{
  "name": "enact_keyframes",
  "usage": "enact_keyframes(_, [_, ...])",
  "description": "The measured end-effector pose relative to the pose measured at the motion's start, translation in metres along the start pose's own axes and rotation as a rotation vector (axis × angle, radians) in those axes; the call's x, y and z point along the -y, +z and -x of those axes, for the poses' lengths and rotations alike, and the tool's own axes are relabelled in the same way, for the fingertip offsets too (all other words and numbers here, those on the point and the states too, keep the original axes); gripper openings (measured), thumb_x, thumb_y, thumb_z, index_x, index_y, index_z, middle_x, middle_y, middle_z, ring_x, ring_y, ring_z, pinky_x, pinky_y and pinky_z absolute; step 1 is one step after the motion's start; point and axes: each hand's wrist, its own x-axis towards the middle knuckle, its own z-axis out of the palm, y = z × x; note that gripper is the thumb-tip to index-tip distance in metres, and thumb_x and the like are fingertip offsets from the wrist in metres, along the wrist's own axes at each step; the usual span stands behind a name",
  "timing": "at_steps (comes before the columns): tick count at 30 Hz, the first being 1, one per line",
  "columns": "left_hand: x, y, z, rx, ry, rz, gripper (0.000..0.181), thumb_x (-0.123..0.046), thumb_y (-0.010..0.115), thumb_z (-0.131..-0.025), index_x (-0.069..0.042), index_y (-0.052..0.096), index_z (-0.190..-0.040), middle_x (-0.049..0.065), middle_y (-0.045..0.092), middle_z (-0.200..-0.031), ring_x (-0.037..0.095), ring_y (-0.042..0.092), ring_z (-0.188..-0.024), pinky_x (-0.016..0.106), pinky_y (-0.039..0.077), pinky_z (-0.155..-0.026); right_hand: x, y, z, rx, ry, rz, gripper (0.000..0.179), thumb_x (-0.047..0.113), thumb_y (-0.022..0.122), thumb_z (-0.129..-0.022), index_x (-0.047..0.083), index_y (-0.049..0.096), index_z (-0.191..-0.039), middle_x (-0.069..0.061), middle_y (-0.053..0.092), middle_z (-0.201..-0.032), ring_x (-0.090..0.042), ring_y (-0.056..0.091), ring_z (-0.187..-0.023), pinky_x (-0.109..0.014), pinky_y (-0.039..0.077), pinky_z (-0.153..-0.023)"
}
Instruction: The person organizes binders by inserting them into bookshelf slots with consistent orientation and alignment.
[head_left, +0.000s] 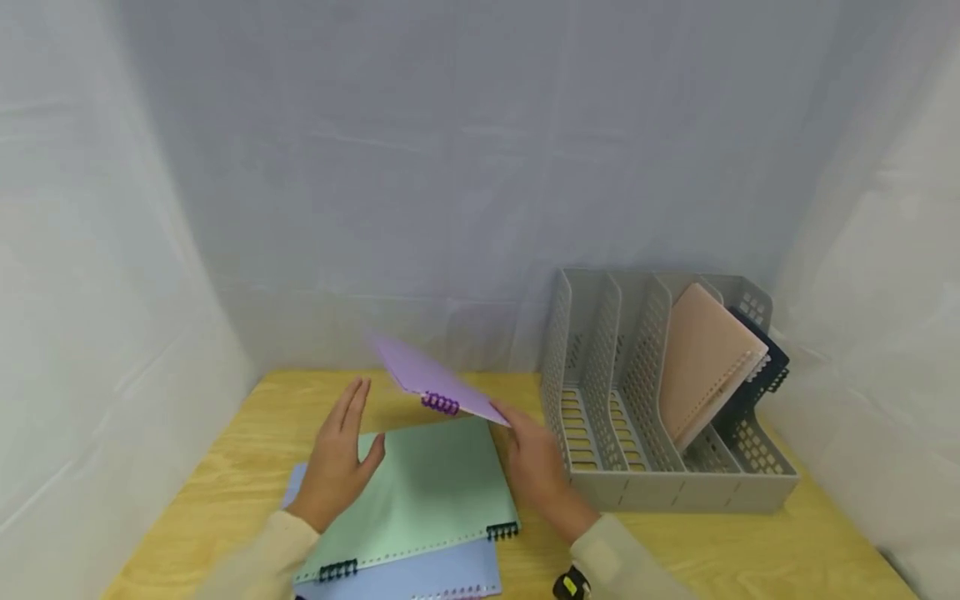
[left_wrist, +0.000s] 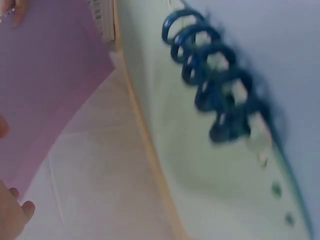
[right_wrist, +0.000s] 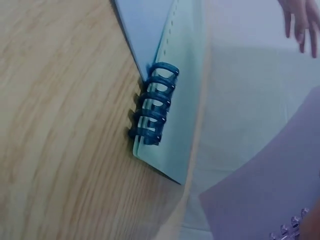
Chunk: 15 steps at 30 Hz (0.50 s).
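A purple spiral notebook [head_left: 438, 375] is held tilted in the air by its right corner, pinched in my right hand [head_left: 538, 462]. My left hand [head_left: 337, 467] is raised to the left of the notebook, fingers straight and thumb spread, holding nothing. Below both hands lies a light green spiral notebook [head_left: 442, 471] with dark rings, on top of a light blue notebook [head_left: 442, 571]. Both wrist views also show the purple notebook [left_wrist: 50, 75] [right_wrist: 265, 185]. The left wrist view shows the green notebook's dark rings [left_wrist: 215, 80] close up.
A grey file rack [head_left: 675, 492] with several slots stands on the right of the wooden table [head_left: 240, 467]. In its right-hand slots lean a pink notebook [head_left: 705, 358] and a dark blue notebook [head_left: 750, 383]. White sheeting [head_left: 375, 167] encloses the back and sides.
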Motion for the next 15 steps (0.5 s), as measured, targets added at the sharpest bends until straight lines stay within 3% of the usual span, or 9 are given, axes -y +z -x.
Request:
enact_keyframes(4, [-0.010, 0.017, 0.003, 0.081, -0.031, 0.028, 0.073, 0.000, 0.071, -0.081, 0.006, 0.037, -0.145, 0.028, 0.043, -0.141, 0.045, 0.047, -0.124, 0.058, 0.044, -0.097, -0.003, -0.006, -0.002, -0.085, -0.020, -0.029, 0.039, -0.008, 0.061, -0.090, 0.009, 0.065, -0.125, -0.013, 0.069, -0.117, -0.030, 0.068, -0.102, -0.042, 0.057, -0.083])
enact_keyframes(9, [-0.029, 0.036, 0.002, 0.235, -0.050, 0.077, 0.060, -0.006, 0.068, -0.086, 0.006, 0.045, -0.140, 0.025, 0.049, -0.137, 0.041, 0.049, -0.124, 0.055, 0.044, -0.100, -0.004, -0.014, -0.004, -0.110, 0.013, -0.096, 0.039, -0.008, 0.056, -0.092, 0.008, 0.063, -0.127, -0.015, 0.068, -0.116, -0.032, 0.068, -0.100, -0.043, 0.058, -0.079])
enact_keyframes(11, [-0.039, 0.040, 0.001, 0.327, -0.117, 0.144, 0.057, -0.009, 0.066, -0.089, 0.004, 0.045, -0.140, 0.023, 0.049, -0.139, 0.040, 0.047, -0.127, 0.054, 0.042, -0.104, -0.006, -0.016, -0.004, -0.116, 0.024, -0.110, 0.040, -0.008, 0.055, -0.093, 0.009, 0.063, -0.128, -0.016, 0.068, -0.116, -0.030, 0.069, -0.093, -0.041, 0.059, -0.076])
enact_keyframes(13, [-0.049, 0.042, -0.002, 0.429, -0.233, 0.259, 0.054, -0.011, 0.062, -0.092, 0.002, 0.044, -0.142, 0.022, 0.047, -0.141, 0.040, 0.045, -0.130, 0.054, 0.039, -0.106, -0.008, -0.019, -0.004, -0.132, 0.022, -0.125, 0.040, -0.009, 0.054, -0.093, 0.008, 0.062, -0.129, -0.017, 0.068, -0.116, -0.028, 0.067, -0.078, -0.038, 0.058, -0.067])
enact_keyframes(15, [-0.059, 0.044, -0.006, 0.522, -0.358, 0.390, 0.053, -0.014, 0.059, -0.095, 0.000, 0.042, -0.144, 0.022, 0.046, -0.144, 0.040, 0.043, -0.131, 0.056, 0.037, -0.106, -0.011, -0.022, -0.004, -0.161, 0.010, -0.141, 0.044, -0.013, 0.053, -0.091, 0.007, 0.061, -0.129, -0.020, 0.068, -0.115, -0.028, 0.065, -0.075, -0.038, 0.055, -0.062])
